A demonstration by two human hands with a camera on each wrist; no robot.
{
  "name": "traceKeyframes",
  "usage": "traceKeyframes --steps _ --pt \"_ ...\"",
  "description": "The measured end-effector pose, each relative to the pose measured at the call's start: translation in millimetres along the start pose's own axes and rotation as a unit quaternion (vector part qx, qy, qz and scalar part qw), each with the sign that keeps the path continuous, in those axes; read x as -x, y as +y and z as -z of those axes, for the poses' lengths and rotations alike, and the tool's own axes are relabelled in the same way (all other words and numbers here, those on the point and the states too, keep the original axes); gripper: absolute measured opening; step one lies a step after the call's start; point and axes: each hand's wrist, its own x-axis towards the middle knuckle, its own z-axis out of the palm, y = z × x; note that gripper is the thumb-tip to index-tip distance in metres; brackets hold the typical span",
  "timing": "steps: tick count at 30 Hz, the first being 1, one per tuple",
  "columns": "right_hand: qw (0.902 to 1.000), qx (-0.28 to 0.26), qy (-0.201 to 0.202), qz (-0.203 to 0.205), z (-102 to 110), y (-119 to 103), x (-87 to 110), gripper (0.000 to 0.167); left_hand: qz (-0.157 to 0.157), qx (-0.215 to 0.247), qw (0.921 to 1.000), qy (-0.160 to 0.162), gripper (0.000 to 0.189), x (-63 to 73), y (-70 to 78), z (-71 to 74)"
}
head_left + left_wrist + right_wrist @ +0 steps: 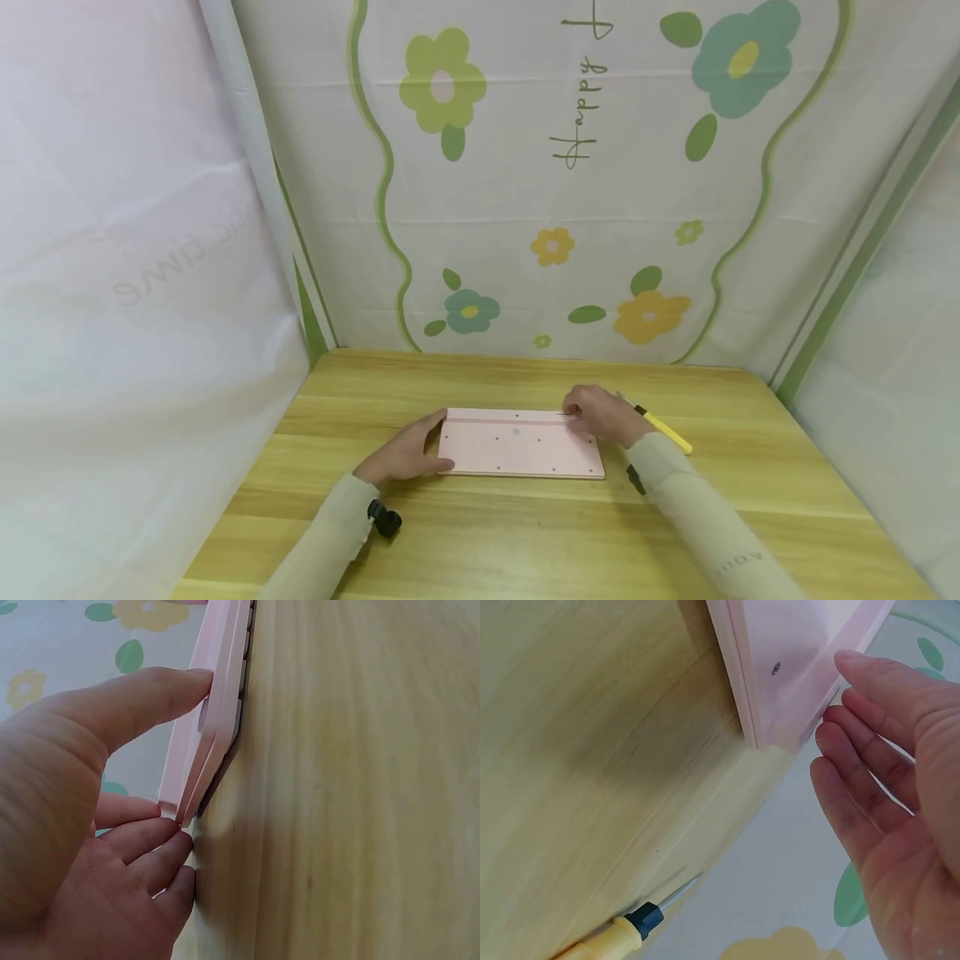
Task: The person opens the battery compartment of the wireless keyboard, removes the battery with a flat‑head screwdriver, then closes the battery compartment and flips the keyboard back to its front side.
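On the yellowish wood-grain worktop (510,542), the left hand (401,452) grips the left end of a flat, pink rectangular keyboard (521,452), keys down. The right hand (606,414) pinches its far edge; beside that lies a yellow-handled screwdriver (666,428). White flowered cloth (517,183) hangs behind.

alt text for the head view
A person's left hand grips the left end of a pink rectangular panel on a light wooden table, the right hand at its far right corner; a yellow-handled screwdriver lies to the right.
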Motion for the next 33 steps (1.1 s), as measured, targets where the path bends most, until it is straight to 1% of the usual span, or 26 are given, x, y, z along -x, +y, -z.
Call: traceKeyframes --steps 6,11,16,21,25,29,33 --pt "0.9999 -0.007 -0.013 -0.004 1.4 -0.2 -4.6 0.010 0.006 0.003 1.0000 -0.004 0.101 1.1 3.5 1.1" --pt "0.9993 -0.012 -0.034 -0.013 5.7 -0.6 -12.9 0.013 0.011 0.003 0.9999 -0.003 0.101 1.6 5.6 1.4" --pt "0.9967 -0.031 -0.066 -0.037 11.5 -3.1 -20.5 0.009 0.015 0.005 0.9999 -0.005 0.101 1.7 6.4 1.9" --pt "0.9927 -0.042 -0.095 -0.061 17.1 -3.8 -30.2 0.011 0.018 -0.001 0.9998 -0.008 0.101 2.5 6.5 2.7" --pt "0.9861 -0.064 -0.119 -0.096 21.3 -3.7 -38.6 0.011 0.017 0.001 0.9998 -0.009 0.101 2.9 6.5 3.4" --pt "0.9757 -0.080 -0.144 -0.145 24.3 -2.1 -45.2 0.011 0.021 0.006 0.9997 -0.012 0.102 2.6 7.0 3.7" --pt "0.9671 -0.098 -0.159 -0.173 24.7 2.5 -49.8 0.012 0.021 0.011 0.9997 -0.010 0.101 2.0 7.5 3.4"
